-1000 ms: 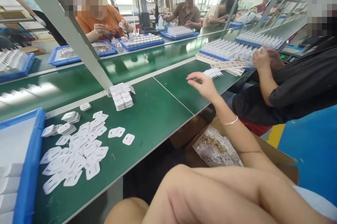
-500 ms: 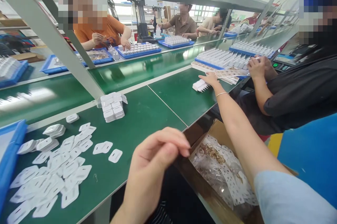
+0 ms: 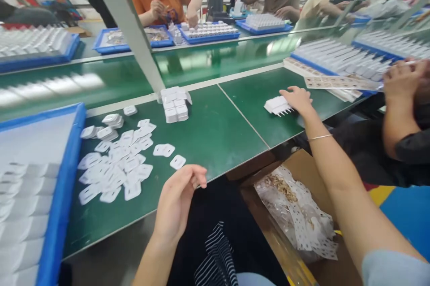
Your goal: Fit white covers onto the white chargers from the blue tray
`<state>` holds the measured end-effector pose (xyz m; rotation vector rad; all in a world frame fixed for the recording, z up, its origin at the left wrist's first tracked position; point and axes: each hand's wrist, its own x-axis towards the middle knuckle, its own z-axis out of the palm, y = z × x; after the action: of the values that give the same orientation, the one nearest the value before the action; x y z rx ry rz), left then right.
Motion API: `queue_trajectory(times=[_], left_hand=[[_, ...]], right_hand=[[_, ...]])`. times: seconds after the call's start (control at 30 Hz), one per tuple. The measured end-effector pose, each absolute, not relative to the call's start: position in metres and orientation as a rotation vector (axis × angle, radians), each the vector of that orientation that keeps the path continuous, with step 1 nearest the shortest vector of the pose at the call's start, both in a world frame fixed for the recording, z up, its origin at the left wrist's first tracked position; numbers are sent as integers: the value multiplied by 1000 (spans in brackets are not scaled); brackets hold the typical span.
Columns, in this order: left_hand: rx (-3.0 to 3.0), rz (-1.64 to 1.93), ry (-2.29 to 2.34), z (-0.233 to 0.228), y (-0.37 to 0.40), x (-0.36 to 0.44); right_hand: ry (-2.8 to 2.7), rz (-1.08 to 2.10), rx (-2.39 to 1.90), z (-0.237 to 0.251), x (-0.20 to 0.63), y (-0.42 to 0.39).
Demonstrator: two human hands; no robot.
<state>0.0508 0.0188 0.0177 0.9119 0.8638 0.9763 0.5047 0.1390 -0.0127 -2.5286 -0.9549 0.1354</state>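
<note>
The right hand (image 3: pixel 297 98) is stretched far out over the green bench mat (image 3: pixel 215 133), its fingers laid on a small row of white plastic plug bodies with thin metal pins (image 3: pixel 277 105) that rests flat on the mat near the bench's right end; whether the fingers have closed round the row or only rest on it cannot be told. The left hand (image 3: pixel 178 201) hangs loosely curled and holding nothing at the bench's near edge, just beside a scatter of flat white slotted plastic plates (image 3: pixel 114 165). The row looks light and rigid, and the pins look thin enough to bend, so it is probably best taken by the plastic bodies, pinched across the long sides, with the pins left free. A small stack of white plastic blocks (image 3: pixel 175 104) stands further back, and a blue plastic tray (image 3: pixel 67 178) lies at the left
</note>
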Motion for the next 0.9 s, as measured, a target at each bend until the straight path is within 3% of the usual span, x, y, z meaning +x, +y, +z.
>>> queue_trajectory(times=[0.27,0.7,0.9], left_hand=[[841,1041,728,20,6,46],[685,1053,651,21,-6,35],[578,1080,593,20,-7,27]], right_hand=[[-1276,-257,-2289,-12,424,93],[-1315,-144,-2304,-26,356,72],[-1305,181,-1893,-23,295,32]])
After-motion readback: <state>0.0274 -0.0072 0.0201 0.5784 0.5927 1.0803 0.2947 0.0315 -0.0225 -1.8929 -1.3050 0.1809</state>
